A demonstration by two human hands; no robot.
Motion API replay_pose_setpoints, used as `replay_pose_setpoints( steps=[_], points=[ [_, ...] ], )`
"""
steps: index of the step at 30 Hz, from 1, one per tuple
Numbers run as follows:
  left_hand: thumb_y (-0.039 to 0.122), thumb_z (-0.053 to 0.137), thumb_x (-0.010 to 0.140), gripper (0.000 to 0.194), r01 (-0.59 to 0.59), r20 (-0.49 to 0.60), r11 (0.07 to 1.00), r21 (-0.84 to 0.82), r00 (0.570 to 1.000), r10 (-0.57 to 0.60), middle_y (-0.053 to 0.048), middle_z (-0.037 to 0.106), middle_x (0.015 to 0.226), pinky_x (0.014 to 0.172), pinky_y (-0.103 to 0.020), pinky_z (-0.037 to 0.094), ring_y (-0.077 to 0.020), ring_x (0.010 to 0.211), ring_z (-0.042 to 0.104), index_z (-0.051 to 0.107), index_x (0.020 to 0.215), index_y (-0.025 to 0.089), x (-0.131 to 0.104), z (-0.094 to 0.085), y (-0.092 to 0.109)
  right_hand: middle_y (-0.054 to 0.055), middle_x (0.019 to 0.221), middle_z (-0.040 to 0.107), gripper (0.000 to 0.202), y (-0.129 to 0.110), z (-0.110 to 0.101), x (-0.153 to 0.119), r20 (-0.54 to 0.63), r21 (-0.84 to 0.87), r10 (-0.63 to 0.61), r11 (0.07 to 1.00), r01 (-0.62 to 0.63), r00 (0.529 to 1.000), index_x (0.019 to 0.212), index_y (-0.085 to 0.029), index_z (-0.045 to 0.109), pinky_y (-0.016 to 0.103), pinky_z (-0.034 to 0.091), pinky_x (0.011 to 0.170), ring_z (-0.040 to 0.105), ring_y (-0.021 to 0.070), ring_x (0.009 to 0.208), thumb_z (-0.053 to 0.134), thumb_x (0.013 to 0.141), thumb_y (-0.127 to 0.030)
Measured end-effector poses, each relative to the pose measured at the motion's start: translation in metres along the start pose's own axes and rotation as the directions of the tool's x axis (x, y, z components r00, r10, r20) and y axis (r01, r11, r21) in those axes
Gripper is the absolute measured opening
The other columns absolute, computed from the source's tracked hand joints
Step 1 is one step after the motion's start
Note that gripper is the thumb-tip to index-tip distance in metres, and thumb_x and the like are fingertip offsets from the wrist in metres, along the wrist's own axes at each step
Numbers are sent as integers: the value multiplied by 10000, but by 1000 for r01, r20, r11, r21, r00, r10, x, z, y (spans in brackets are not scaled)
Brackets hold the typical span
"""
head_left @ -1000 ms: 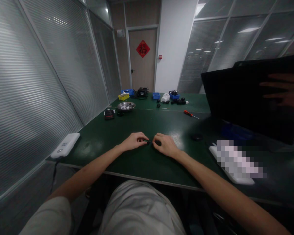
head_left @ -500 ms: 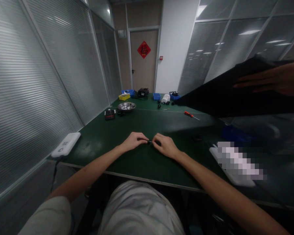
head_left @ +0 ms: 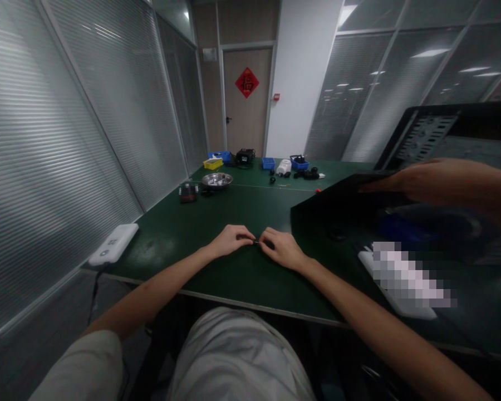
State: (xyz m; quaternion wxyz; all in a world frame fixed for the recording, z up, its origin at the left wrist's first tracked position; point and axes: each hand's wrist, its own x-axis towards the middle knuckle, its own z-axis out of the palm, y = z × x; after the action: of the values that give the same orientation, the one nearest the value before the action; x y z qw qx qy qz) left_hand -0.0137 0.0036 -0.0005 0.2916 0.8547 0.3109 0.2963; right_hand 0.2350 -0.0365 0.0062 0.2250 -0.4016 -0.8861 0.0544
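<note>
On the green table (head_left: 234, 281), my left hand (head_left: 234, 240) and my right hand (head_left: 280, 248) rest close together near the front edge. Between their fingertips is a small dark, thin piece (head_left: 256, 242), pinched at its left end by my left hand and at its right end by my right hand. Its exact shape is too small to tell. The fingers of both hands are closed.
Another person's hand (head_left: 446, 178) holds a large dark panel (head_left: 338, 200) over the table's right side. A metal bowl (head_left: 217, 180), a dark box (head_left: 188, 193), blue bins (head_left: 268, 163) and a yellow tray (head_left: 212, 163) stand farther back. White devices lie left (head_left: 114, 244) and right (head_left: 394, 287).
The other person's hand and dark panel have moved lower and left, now covering most of the red screwdriver. My hands have barely moved.
</note>
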Motion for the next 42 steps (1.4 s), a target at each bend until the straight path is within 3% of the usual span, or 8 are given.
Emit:
replay_pose_setpoints(
  steps=[3, 19, 24, 27, 31, 36, 39, 42],
  points=[
    [345, 694, 917, 219, -43, 18, 999, 21, 999, 43, -61, 731, 999, 806, -289, 478, -174, 873, 651, 791, 1060, 211, 0, -1, 4, 17, 1012, 611, 122, -1, 3, 2, 14, -30, -14, 999, 15, 1000, 1048, -231, 617, 255, 347, 638, 567, 135, 770, 532, 1021, -315],
    [384, 725, 885, 233, 43, -28, 990, -135, 998, -47, -62, 762, 1006, 849, -302, 507, -191, 894, 688, 807, 1016, 210, 7, 5, -9, 27, 1025, 611, 112, 3, 7, 4, 6, -35, 8, 999, -7, 1000, 1049, -235, 573, 254, 325, 643, 571, 144, 792, 495, 1045, -315],
    [380, 714, 893, 219, 92, -88, 996, -16, 992, -93, -67, 736, 991, 804, -305, 492, -191, 885, 656, 800, 970, 195, 18, 1, -17, 20, 1028, 612, 95, 2, 6, 3, -8, -61, 11, 998, -11, 1000, 1042, -233, 565, 259, 330, 649, 569, 142, 781, 502, 1037, -303],
    [364, 698, 913, 197, 41, -63, 994, 99, 997, -35, -62, 719, 973, 823, -311, 478, -191, 894, 634, 796, 963, 201, 21, 1, -18, 19, 1018, 608, 105, 1, 3, 3, -8, -61, 6, 998, -6, 1000, 1036, -231, 568, 260, 333, 646, 570, 142, 780, 495, 1041, -307],
    [327, 604, 983, 215, -81, 20, 981, 179, 997, 79, -59, 705, 1031, 893, -325, 463, -196, 982, 616, 788, 1037, 231, 17, 2, -14, 21, 1015, 610, 113, 2, 2, 3, -16, -47, 0, 999, 0, 1000, 1032, -229, 570, 257, 352, 664, 580, 143, 798, 491, 1045, -309],
    [312, 507, 1030, 276, -70, -33, 979, 192, 996, 78, -61, 696, 1087, 923, -341, 467, -195, 1015, 608, 748, 1137, 233, 10, 0, -2, 21, 1019, 610, 100, 4, 3, 1, -51, -57, 6, 998, -9, 999, 1023, -223, 570, 257, 370, 684, 589, 144, 808, 503, 1038, -297],
    [378, 586, 989, 270, -71, -36, 980, 187, 996, 79, -58, 681, 1164, 963, -353, 466, -208, 1085, 593, 708, 1188, 240, 6, 0, 10, 18, 1012, 607, 104, 3, 2, 1, -67, -49, 20, 999, -23, 998, 1021, -225, 572, 259, 369, 677, 587, 141, 793, 504, 1039, -301],
    [421, 665, 935, 269, -72, -13, 977, 201, 997, 76, -55, 676, 1163, 997, -371, 459, -217, 1103, 586, 703, 1121, 231, 4, 1, 17, 11, 991, 603, 105, 2, 0, 0, -71, -39, 23, 999, -26, 997, 1010, -227, 572, 259, 363, 667, 582, 137, 777, 506, 1038, -305]
  ],
)
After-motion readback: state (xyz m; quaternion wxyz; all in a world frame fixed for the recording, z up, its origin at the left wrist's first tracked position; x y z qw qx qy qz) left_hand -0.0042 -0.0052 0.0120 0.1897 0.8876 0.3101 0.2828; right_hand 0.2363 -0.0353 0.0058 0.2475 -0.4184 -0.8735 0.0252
